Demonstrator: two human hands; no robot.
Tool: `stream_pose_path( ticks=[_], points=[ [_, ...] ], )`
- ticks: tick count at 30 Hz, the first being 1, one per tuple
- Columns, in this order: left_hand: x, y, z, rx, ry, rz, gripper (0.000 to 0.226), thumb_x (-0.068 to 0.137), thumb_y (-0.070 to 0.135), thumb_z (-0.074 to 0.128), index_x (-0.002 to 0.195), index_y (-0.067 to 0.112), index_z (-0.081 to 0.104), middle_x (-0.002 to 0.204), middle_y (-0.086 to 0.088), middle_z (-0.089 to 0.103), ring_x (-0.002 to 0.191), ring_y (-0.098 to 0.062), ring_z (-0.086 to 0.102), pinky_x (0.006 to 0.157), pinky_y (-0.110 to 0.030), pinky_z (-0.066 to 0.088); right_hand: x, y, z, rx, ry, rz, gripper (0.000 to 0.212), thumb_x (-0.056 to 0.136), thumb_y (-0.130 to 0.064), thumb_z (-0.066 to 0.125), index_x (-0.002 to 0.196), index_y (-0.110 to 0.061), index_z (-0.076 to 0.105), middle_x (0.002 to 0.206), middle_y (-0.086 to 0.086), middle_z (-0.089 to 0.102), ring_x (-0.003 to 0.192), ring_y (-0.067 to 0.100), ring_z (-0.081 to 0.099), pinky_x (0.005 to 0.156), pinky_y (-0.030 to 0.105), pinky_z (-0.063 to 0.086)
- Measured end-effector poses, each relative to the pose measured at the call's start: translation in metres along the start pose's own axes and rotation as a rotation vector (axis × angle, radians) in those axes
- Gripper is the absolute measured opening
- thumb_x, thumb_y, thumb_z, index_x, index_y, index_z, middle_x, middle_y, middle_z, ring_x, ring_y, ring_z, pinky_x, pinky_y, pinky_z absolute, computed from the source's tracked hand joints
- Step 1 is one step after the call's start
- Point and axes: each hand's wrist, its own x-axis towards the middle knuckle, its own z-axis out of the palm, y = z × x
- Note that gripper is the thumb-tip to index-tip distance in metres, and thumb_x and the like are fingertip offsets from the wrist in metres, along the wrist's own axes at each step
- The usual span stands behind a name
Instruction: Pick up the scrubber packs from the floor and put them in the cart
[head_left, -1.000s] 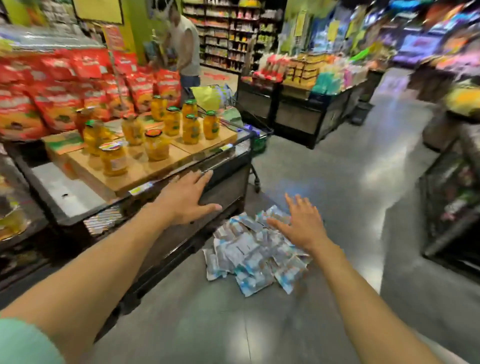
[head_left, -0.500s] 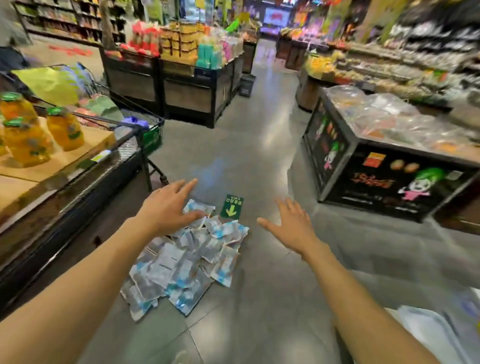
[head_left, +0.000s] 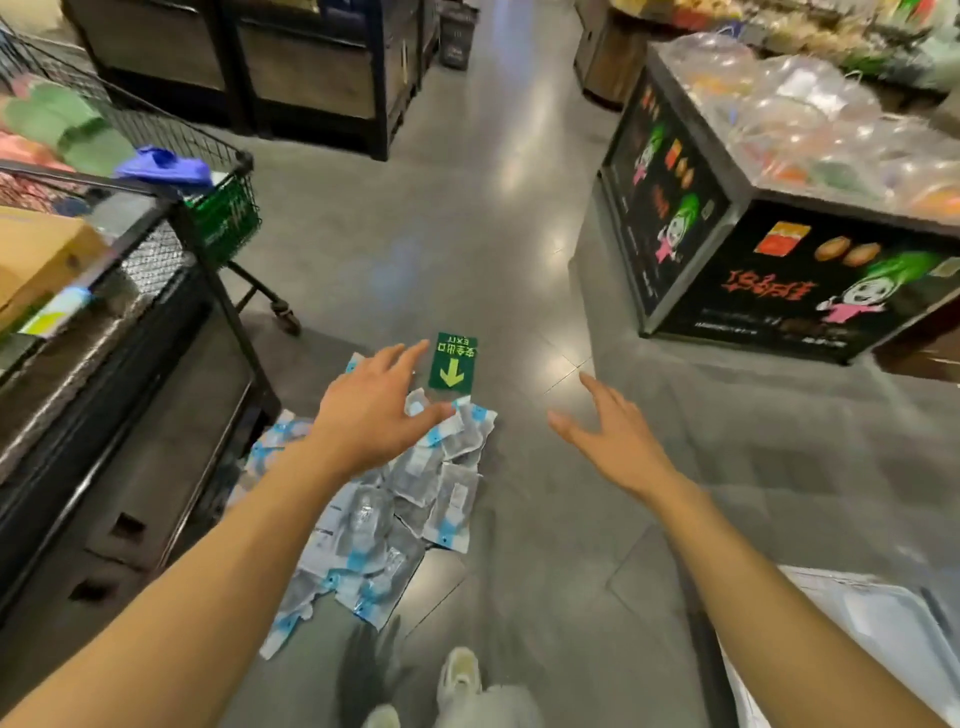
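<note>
Packs heaped on floor, frame centre-left. Left hand above heap, fingers spread, empty. Right hand centre-right, fingers spread, empty. Cart upper left.

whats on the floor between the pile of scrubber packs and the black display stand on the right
Only bare grey floor, seen in the head view; the open right hand hovers above that stretch, holding nothing.

Both bare arms reach forward and down. Left hand spread, palm down, fingers relaxed. Right hand likewise spread, holding nothing.
</note>
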Motion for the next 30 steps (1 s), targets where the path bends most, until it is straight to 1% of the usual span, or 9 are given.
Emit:
stream_pose_path(
  ticks=[5, 10, 12, 15, 17, 19, 22, 24, 30],
  points=[
    [0.07, -0.027, 0.076, -0.133, 0.031, -0.07, 0.089, 0.091, 0.072, 0.052, 0.162, 0.027, 0.023, 0.161, -0.002, 0.037, 0.144, -0.024, 0.042, 0.109, -0.046, 0.043, 0.102, 0.043, 0.054, -0.001, -0.127, -0.009, 0.087, 0.092, -0.066, 0.059, 0.162, -0.026, 0.026, 0.166, 0.003, 0.036, 0.151, 0.024, 0.035, 0.123, 0.046, 0.031],
    [0.129, -0.076, 0.224, -0.328, -0.024, -0.146, 0.091, 0.088, 0.073, 0.055, 0.161, 0.03, 0.021, 0.161, -0.002, 0.038, 0.146, -0.024, 0.04, 0.114, -0.046, 0.04, 0.199, 0.098, 0.145, 0.084, -0.123, 0.009, 0.087, 0.083, -0.071, 0.062, 0.156, -0.03, 0.037, 0.147, 0.001, 0.055, 0.131, 0.021, 0.055, 0.114, 0.044, 0.042],
    [0.147, -0.113, 0.307, -0.417, -0.038, -0.201, 0.091, 0.089, 0.07, 0.059, 0.161, 0.028, 0.02, 0.162, -0.001, 0.037, 0.146, -0.023, 0.039, 0.116, -0.049, 0.038, 0.23, 0.126, 0.209, 0.248, -0.093, 0.035, 0.088, 0.078, -0.072, 0.069, 0.151, -0.029, 0.045, 0.136, 0.0, 0.059, 0.121, 0.017, 0.06, 0.108, 0.032, 0.047],
    [0.162, -0.181, 0.443, -0.44, -0.12, -0.242, 0.097, 0.088, 0.068, 0.062, 0.161, 0.022, 0.02, 0.162, -0.005, 0.036, 0.148, -0.024, 0.036, 0.119, -0.047, 0.034, 0.277, 0.18, 0.332, 0.36, -0.069, 0.066, 0.067, 0.091, -0.048, 0.073, 0.149, -0.027, 0.047, 0.129, 0.0, 0.058, 0.114, 0.013, 0.061, 0.089, 0.004, 0.046],
    [0.173, -0.226, 0.527, -0.403, -0.163, -0.242, 0.102, 0.084, 0.074, 0.061, 0.161, 0.021, 0.02, 0.163, -0.006, 0.035, 0.148, -0.026, 0.036, 0.12, -0.046, 0.033, 0.307, 0.217, 0.414, 0.379, -0.062, 0.059, 0.065, 0.092, -0.043, 0.072, 0.15, -0.028, 0.046, 0.127, -0.002, 0.057, 0.108, 0.006, 0.06, 0.079, -0.004, 0.042],
    [0.187, -0.264, 0.596, -0.376, -0.187, -0.262, 0.105, 0.081, 0.076, 0.059, 0.162, 0.023, 0.017, 0.165, -0.007, 0.032, 0.149, -0.026, 0.036, 0.12, -0.046, 0.033, 0.336, 0.253, 0.482, 0.368, -0.068, 0.046, 0.065, 0.092, -0.044, 0.073, 0.149, -0.028, 0.046, 0.124, -0.005, 0.056, 0.103, 0.001, 0.058, 0.081, -0.001, 0.043],
    [0.215, -0.306, 0.667, -0.337, -0.177, -0.279, 0.104, 0.081, 0.074, 0.06, 0.162, 0.024, 0.019, 0.163, -0.01, 0.036, 0.147, -0.029, 0.039, 0.119, -0.048, 0.035, 0.375, 0.297, 0.554, 0.315, -0.079, 0.01, 0.068, 0.09, -0.053, 0.072, 0.149, -0.029, 0.046, 0.124, -0.005, 0.056, 0.113, 0.011, 0.059, 0.103, 0.024, 0.047],
    [0.23, -0.325, 0.698, -0.337, -0.16, -0.242, 0.107, 0.079, 0.074, 0.061, 0.162, 0.019, 0.02, 0.162, -0.013, 0.036, 0.146, -0.031, 0.04, 0.118, -0.052, 0.037, 0.393, 0.32, 0.587, 0.306, -0.065, -0.001, 0.071, 0.09, -0.054, 0.072, 0.15, -0.027, 0.046, 0.127, -0.004, 0.057, 0.118, 0.013, 0.058, 0.107, 0.03, 0.046],
    [0.252, -0.35, 0.734, -0.424, -0.188, -0.284, 0.121, 0.069, 0.087, 0.064, 0.162, 0.024, 0.019, 0.163, -0.01, 0.035, 0.146, -0.03, 0.039, 0.117, -0.054, 0.037, 0.409, 0.363, 0.644, 0.492, -0.117, 0.076, 0.082, 0.082, -0.066, 0.065, 0.151, -0.026, 0.045, 0.129, -0.002, 0.064, 0.121, 0.009, 0.061, 0.09, 0.028, 0.049]
  ],
)
